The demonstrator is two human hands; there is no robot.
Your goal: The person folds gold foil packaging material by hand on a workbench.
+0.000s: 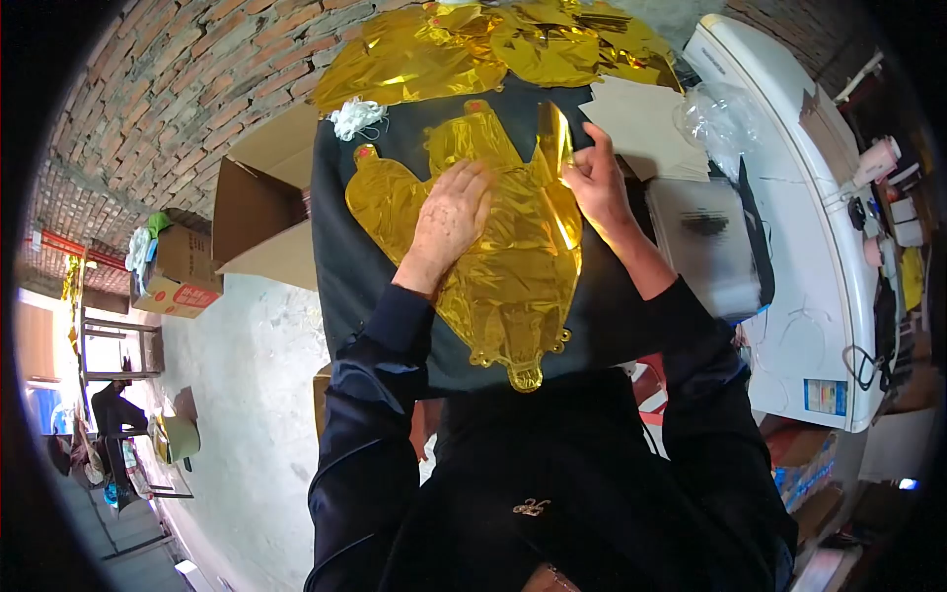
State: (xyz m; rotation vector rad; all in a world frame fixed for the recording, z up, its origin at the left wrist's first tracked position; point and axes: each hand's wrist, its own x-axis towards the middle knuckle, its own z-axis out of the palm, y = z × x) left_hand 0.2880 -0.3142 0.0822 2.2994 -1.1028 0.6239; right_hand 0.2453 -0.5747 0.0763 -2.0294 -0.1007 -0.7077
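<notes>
A flat gold foil balloon [513,257] lies on a black cloth surface in front of me, its tabbed, narrow end towards my body. My left hand [454,217] rests on its upper left part, palm down, fingers stretched and slightly blurred. At the upper right edge, my right hand [599,185] has its thumb and fingers closed on a raised, folded strip of the foil. Two rounded ends with small red marks point away from me. Where the fingertips of my right hand meet the foil is partly hidden.
More gold foil sheets [414,59] are heaped at the far edge. A bundle of white string [357,118] lies at the far left corner of the black cloth [340,266]. An open cardboard box [261,202] stands left. Right are a clear plastic-covered stack [705,242] and a white appliance [804,227].
</notes>
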